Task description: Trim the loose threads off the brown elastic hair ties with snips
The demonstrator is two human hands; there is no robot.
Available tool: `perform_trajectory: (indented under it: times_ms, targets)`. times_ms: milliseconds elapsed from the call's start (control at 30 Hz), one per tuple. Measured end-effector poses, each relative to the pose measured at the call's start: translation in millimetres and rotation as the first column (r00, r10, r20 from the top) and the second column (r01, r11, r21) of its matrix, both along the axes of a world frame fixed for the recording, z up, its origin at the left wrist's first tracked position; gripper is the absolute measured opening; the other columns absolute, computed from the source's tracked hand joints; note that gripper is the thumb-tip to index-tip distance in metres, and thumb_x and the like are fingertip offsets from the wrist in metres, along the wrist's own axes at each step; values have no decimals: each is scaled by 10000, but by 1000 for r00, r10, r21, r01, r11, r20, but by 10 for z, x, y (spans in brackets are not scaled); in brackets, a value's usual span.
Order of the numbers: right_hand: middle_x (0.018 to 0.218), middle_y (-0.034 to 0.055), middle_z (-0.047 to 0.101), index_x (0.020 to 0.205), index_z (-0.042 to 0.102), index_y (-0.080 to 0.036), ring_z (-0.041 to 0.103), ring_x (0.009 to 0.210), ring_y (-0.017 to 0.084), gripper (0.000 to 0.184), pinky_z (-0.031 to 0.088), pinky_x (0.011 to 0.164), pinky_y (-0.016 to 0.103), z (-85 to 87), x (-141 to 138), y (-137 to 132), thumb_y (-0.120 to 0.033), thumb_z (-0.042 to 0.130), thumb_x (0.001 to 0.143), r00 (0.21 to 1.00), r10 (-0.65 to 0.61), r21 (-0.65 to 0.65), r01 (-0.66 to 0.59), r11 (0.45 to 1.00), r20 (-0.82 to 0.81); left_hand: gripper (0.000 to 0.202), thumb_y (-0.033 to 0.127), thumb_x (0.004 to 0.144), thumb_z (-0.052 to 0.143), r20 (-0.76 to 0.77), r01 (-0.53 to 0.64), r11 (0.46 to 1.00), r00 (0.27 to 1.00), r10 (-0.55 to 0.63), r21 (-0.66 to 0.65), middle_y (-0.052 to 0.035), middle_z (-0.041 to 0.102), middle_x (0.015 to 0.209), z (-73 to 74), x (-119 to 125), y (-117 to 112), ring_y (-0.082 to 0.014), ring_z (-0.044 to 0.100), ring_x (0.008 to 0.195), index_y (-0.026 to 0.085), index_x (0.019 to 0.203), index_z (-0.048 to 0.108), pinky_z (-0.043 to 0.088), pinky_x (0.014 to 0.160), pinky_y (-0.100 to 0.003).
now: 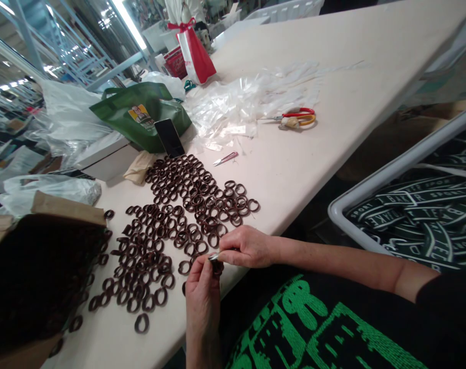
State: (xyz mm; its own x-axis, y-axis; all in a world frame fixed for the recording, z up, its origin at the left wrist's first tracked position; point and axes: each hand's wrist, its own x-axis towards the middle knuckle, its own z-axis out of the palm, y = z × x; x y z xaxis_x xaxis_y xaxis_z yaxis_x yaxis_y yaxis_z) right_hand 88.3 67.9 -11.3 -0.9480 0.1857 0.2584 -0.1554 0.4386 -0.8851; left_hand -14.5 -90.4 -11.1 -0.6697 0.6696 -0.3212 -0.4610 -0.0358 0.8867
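Observation:
My left hand (pixel 201 292) is closed round a dark brown ring-shaped loop (pixel 217 266) at the table's near edge. My right hand (pixel 245 247) pinches a small metal tool (pixel 213 256) whose tip meets that loop. Many similar brown loops (pixel 171 215) lie spread over the white table (pixel 333 92) just beyond my hands. More of them spill from a cardboard box (pixel 37 271) at the left.
Small pink-handled snips (pixel 225 159), red-and-yellow scissors (pixel 298 118), a heap of clear plastic bags (pixel 236 105), a black phone (pixel 169 137), a green bag (pixel 136 113) and a red-and-white gift bag (pixel 194 51) lie further back. A white-framed cart (pixel 390 169) of printed black straps stands at the right.

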Motion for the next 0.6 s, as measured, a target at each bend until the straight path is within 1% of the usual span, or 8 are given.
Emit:
perform_trajectory:
  times_ms: [100, 267, 300, 367, 400, 467, 500, 600]
  targets:
    - [697, 8, 574, 766, 613, -139, 486, 633, 102, 404, 350, 609, 214, -5, 1, -4, -443, 457, 983, 1000, -11, 16, 11, 1000, -13, 268, 394, 717, 821, 2, 4, 1000, 1000, -4, -10, -23, 678, 783, 4, 4, 0, -112, 597, 705, 167, 816, 718, 506, 710, -224]
    - [648, -6, 517, 695, 553, -142, 436, 599, 93, 431, 328, 595, 218, -25, -18, -2, -439, 440, 986, 999, -39, 8, 40, 999, -18, 284, 400, 695, 838, 10, -21, 1000, 1000, 21, -22, -15, 673, 763, 35, 3, 12, -107, 601, 701, 163, 793, 717, 509, 723, -220]
    - [643, -10, 503, 685, 538, -143, 428, 597, 92, 438, 327, 592, 218, -25, -22, -3, -445, 437, 986, 999, -53, -22, 53, 998, -7, 288, 400, 685, 845, 10, -32, 999, 999, 32, -23, -18, 677, 769, 41, 2, 18, -109, 607, 708, 162, 785, 718, 511, 731, -222]
    - [641, -14, 494, 684, 522, -146, 428, 599, 92, 460, 335, 588, 215, -14, -31, -7, -484, 433, 984, 997, -75, -160, 79, 984, 34, 287, 398, 681, 849, 5, -50, 998, 999, 50, -34, -26, 691, 804, 53, 1, 30, -112, 618, 735, 163, 790, 724, 512, 758, -227]
    - [649, -13, 503, 696, 527, -145, 434, 602, 92, 470, 345, 586, 213, -4, -35, -12, -512, 439, 977, 995, -79, -258, 90, 962, 55, 287, 399, 684, 847, -2, -59, 997, 998, 59, -41, -30, 697, 830, 59, 2, 36, -112, 619, 747, 166, 802, 729, 510, 770, -228]
    - [685, -7, 540, 750, 558, -137, 449, 612, 91, 469, 363, 579, 206, 20, -45, -31, -558, 491, 945, 993, -78, -450, 108, 887, 84, 280, 393, 691, 843, -33, -74, 996, 997, 73, -47, -31, 702, 872, 70, 6, 41, -111, 615, 763, 174, 828, 736, 505, 785, -227]
    - [703, -6, 553, 786, 579, -132, 450, 617, 90, 453, 366, 573, 201, 30, -50, -45, -565, 543, 915, 993, -75, -518, 112, 848, 91, 274, 390, 697, 839, -50, -76, 996, 996, 73, -48, -28, 700, 878, 75, 9, 40, -113, 612, 768, 177, 835, 736, 501, 790, -229]
    - [721, -12, 561, 857, 621, -122, 435, 616, 80, 402, 356, 546, 180, 44, -60, -96, -516, 690, 817, 992, -45, -623, 111, 774, 120, 286, 411, 705, 830, -84, -51, 997, 995, 45, -64, -29, 687, 861, 80, 14, 21, -145, 618, 817, 180, 842, 731, 493, 828, -260]
